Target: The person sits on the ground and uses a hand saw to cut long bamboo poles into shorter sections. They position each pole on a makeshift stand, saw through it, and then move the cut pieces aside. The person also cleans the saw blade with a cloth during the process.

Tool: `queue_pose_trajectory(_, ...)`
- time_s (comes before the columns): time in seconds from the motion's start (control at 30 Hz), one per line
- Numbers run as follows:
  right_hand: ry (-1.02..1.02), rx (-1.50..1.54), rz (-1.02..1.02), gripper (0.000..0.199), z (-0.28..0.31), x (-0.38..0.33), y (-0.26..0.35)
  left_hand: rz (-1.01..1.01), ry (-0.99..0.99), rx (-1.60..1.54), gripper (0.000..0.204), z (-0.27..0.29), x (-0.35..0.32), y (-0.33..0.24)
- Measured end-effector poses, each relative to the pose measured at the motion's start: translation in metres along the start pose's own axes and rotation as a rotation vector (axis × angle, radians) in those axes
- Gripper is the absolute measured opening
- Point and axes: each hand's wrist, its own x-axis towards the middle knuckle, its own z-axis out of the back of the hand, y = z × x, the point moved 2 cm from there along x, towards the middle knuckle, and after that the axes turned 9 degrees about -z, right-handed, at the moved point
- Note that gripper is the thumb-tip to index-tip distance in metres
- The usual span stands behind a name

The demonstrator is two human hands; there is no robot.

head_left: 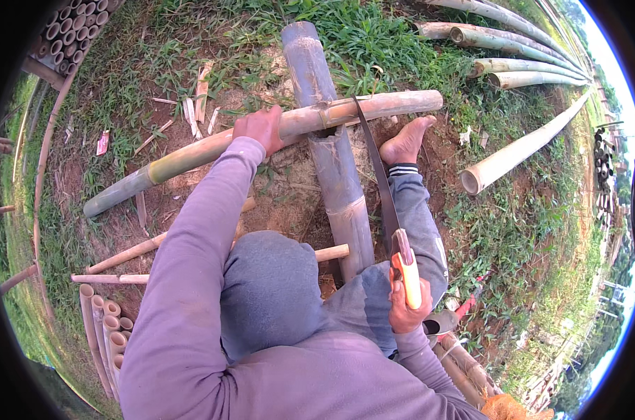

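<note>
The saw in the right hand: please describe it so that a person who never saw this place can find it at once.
Start from the thick grey bamboo log lying straight ahead on the ground, with a thinner bamboo pole laid across it under the left hand. The saw runs from the right hand up to that pole. Among all the bamboo, only it has a dark curved blade and an orange handle.

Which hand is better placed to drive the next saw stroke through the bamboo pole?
Right. The right hand grips the saw, whose blade sits on the bamboo pole. The left hand presses on that pole.
</note>
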Motion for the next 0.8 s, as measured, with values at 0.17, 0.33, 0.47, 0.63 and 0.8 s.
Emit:
queue_pose_trajectory(0.17, -0.071, -0.131, 0.23, 0.014, -0.083, 0.146, 0.014, -0.049, -0.046, 0.053, 0.052, -0.007, 0.003, -0.009)
queue_pose_trajectory(0.33, -0.012, -0.025, 0.026, 0.018, -0.108, 0.186, 0.045, -0.009, 0.002, -0.001, 0.054, 0.011, -0.002, -0.006)
queue_pose_trajectory(0.47, -0.005, -0.074, 0.103, 0.019, -0.029, 0.06, 0.021, -0.007, -0.018, 0.024, 0.054, 0.006, -0.004, -0.003)
queue_pose_trajectory(0.63, -0.043, 0.131, 0.003, 0.018, -0.033, 0.045, -0.002, -0.02, -0.063, 0.052, 0.054, -0.002, 0.005, -0.01)
queue_pose_trajectory(0.8, -0.05, -0.032, 0.077, 0.022, -0.119, 0.211, 0.04, -0.031, -0.048, 0.013, 0.053, 0.002, 0.004, -0.012)
